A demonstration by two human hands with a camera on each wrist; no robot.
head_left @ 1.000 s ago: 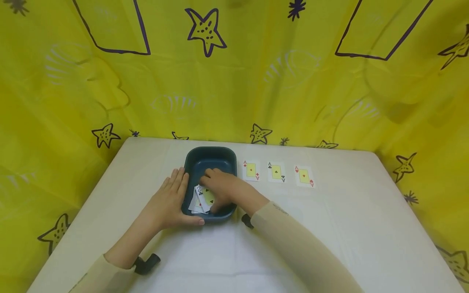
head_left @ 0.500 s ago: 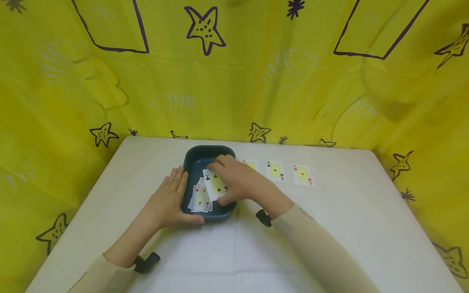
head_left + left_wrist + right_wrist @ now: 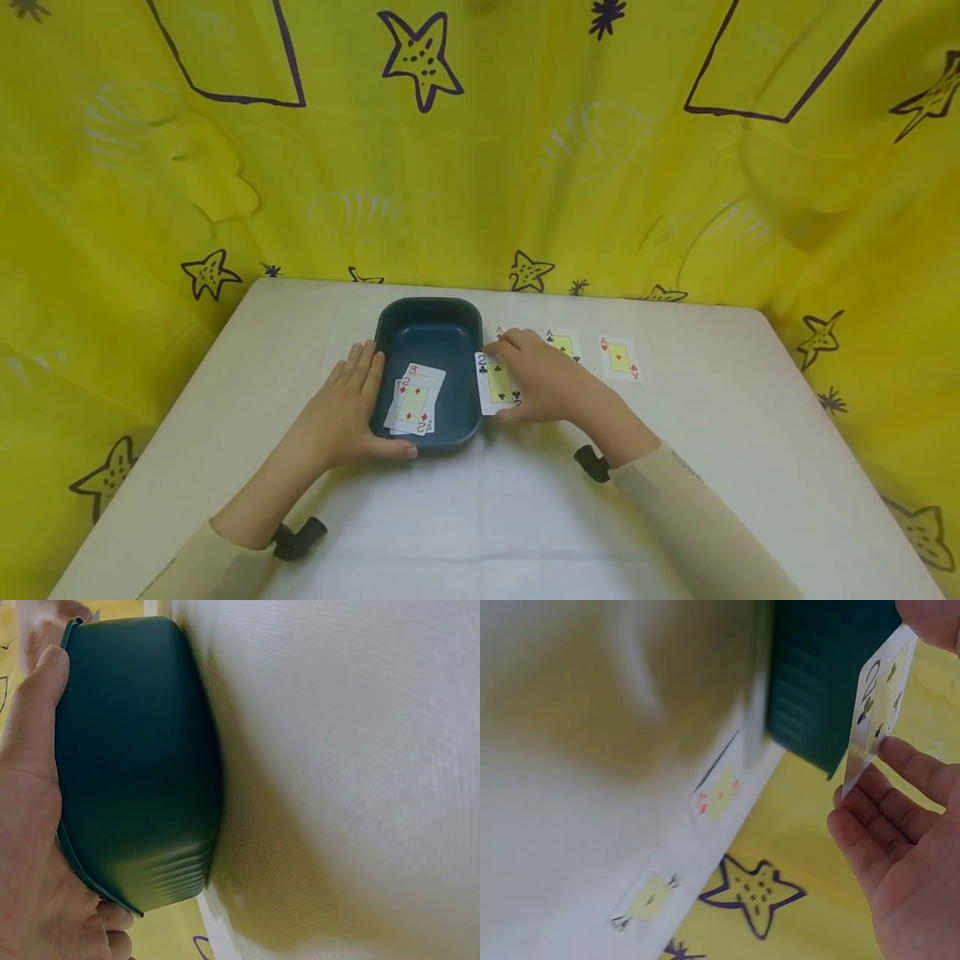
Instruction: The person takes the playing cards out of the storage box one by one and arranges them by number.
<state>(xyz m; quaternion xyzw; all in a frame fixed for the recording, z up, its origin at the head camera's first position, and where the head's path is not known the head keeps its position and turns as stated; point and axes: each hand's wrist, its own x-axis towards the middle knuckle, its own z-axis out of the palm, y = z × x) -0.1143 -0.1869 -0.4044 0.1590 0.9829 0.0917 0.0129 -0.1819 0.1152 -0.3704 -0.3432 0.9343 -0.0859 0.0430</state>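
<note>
A dark teal plastic bin (image 3: 429,307) stands on the table. My left hand (image 3: 341,421) rests against its left side with straight fingers, the thumb (image 3: 46,682) along the near rim. Just past the bin's right rim, my right hand (image 3: 551,375) pinches a two of clubs playing card (image 3: 493,387) by its edges, between thumb and fingers. Inside the bin, a two of diamonds (image 3: 414,404) overlaps a three (image 3: 426,372) and at least one more card mostly hidden below.
Along the right of the bin lie an ace of diamonds (image 3: 720,793), largely covered by my right hand in the head view, an ace of clubs (image 3: 561,343) and an ace of hearts (image 3: 621,358). A yellow patterned curtain (image 3: 480,167) hangs behind the white-covered table (image 3: 720,433).
My right hand picked the two of clubs off the cards in the bin and carried it right, over the rim. The two of diamonds is uncovered. My left hand stays put.
</note>
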